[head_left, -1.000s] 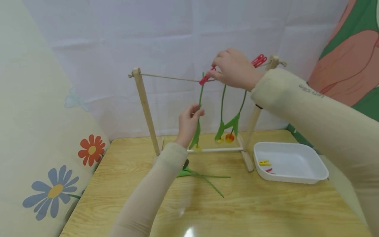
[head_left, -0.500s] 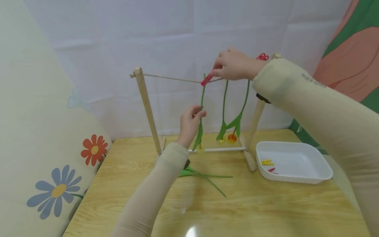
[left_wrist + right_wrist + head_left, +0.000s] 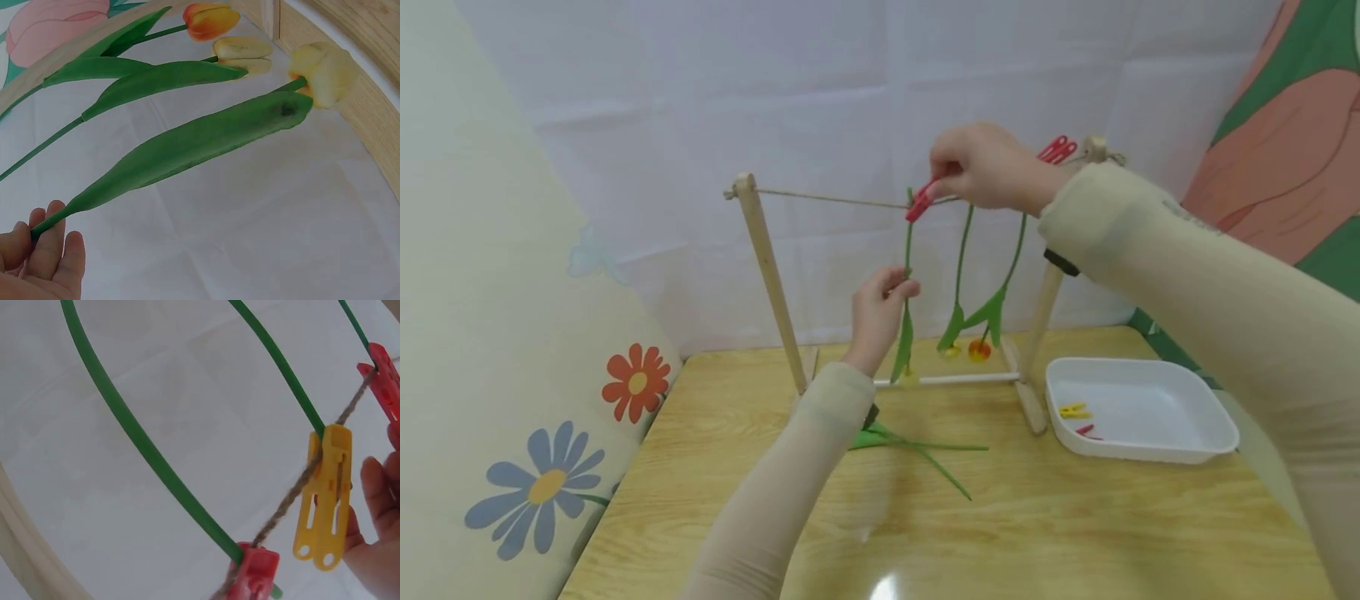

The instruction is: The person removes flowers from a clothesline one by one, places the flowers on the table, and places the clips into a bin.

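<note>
My left hand [image 3: 877, 312] pinches the green stem of an artificial pale yellow tulip [image 3: 328, 72], which hangs head down. Above it, my right hand [image 3: 988, 167] grips a red clothespin [image 3: 919, 202] at the twine [image 3: 831, 198], right at the top end of that stem. In the right wrist view the jaws of this clothespin sit over twine and stem, with my fingers at its handles. Beside it, a yellow clothespin [image 3: 328, 494] and another red clothespin [image 3: 253, 572] hold two more stems on the twine. Those bear a yellow tulip [image 3: 244, 53] and an orange tulip [image 3: 212, 22].
A wooden frame [image 3: 767, 275] carries the twine, with a white bar [image 3: 962, 380] low between its posts. Loose green stems [image 3: 940, 447] lie on the table [image 3: 1037, 525] in front. At right stands a white tray [image 3: 1165, 454] containing a yellow clothespin [image 3: 1075, 411] and a red one.
My right hand has dipped slightly and its fingers have curled in more, with the red clothespin still at the stem. My left hand stays on the stem, almost unmoved.
</note>
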`<state>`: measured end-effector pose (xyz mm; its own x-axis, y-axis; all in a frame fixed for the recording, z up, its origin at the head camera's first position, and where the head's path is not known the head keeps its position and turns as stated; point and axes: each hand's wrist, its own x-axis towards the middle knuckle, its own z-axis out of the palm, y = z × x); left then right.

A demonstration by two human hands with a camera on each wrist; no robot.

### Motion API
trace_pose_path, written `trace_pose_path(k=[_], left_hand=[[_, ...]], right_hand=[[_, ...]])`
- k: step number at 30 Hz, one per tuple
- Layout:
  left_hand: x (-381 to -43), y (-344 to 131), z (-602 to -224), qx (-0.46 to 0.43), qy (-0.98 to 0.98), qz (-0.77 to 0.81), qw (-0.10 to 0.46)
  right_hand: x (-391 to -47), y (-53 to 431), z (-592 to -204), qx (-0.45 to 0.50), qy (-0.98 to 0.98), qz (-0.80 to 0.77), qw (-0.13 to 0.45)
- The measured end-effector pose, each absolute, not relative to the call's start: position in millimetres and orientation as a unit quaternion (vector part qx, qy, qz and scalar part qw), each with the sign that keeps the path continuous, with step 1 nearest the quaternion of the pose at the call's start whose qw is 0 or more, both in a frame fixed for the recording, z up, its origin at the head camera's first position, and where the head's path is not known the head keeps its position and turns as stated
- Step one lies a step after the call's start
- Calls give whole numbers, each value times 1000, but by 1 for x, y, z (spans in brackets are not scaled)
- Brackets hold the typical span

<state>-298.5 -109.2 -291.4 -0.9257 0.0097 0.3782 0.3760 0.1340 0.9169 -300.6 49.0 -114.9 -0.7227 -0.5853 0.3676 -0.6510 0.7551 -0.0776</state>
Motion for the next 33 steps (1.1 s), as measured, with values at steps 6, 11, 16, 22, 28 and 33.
trace_pose_path(k=[6,11,16,22,28,33], left_hand=[[-298,-117,-292,-132,-741,-641,150],[-296,-122,-294,-136,-741,-640,150],[-290,-128,-300,-148,-736,-641,160],[-285,-135,-307,-151,-744,-631,161],[-277,-143,-310,-137,-749,-630,151],[-270,-150,-313,-146,-748,-631,146]], right_hand=[[-299,56,-121,350,-899,162,209],[-293,64,-123,347,-882,197,252],[-283,75,-132,352,-851,221,321],[-272,89,-151,344,-841,226,352],[-257,98,-170,294,-849,268,348],[-247,114,-193,310,-824,283,380]])
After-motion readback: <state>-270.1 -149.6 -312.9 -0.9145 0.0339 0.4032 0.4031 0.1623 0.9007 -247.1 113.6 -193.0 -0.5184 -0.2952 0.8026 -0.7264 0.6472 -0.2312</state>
